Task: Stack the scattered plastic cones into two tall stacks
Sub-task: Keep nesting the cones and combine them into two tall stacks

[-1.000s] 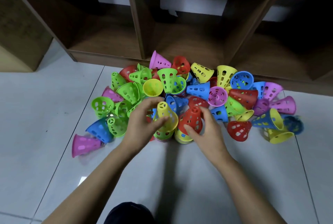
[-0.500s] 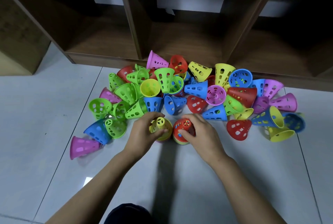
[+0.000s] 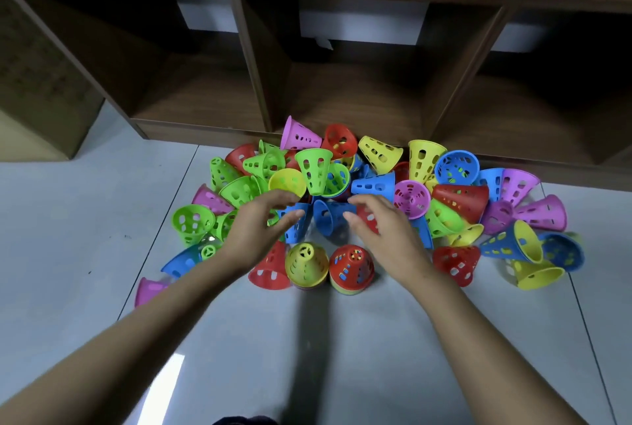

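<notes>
Two short stacks stand side by side on the floor: one topped by a yellow cone (image 3: pixel 305 263), one topped by a red cone (image 3: pixel 352 267). Behind them lies a heap of scattered perforated cones in green, blue, red, yellow and purple. My left hand (image 3: pixel 260 229) hovers over the heap just behind the yellow-topped stack, fingers relaxed, holding nothing, near a blue cone (image 3: pixel 297 223). My right hand (image 3: pixel 383 229) is spread over another blue cone (image 3: pixel 329 219) and a partly hidden red cone, empty as well. A loose red cone (image 3: pixel 270 270) lies left of the stacks.
A dark wooden shelf unit (image 3: pixel 260 82) with open compartments stands right behind the heap. A purple cone (image 3: pixel 148 289) lies apart at the left. A red cone (image 3: pixel 456 264) and a yellow cone (image 3: pixel 535 272) lie at the right on the grey tiled floor (image 3: pixel 342 356).
Both hands let go of the yellow-topped and red-topped stacks and moved forward and up over the heap, now empty. The two stacks stay standing on the floor.
</notes>
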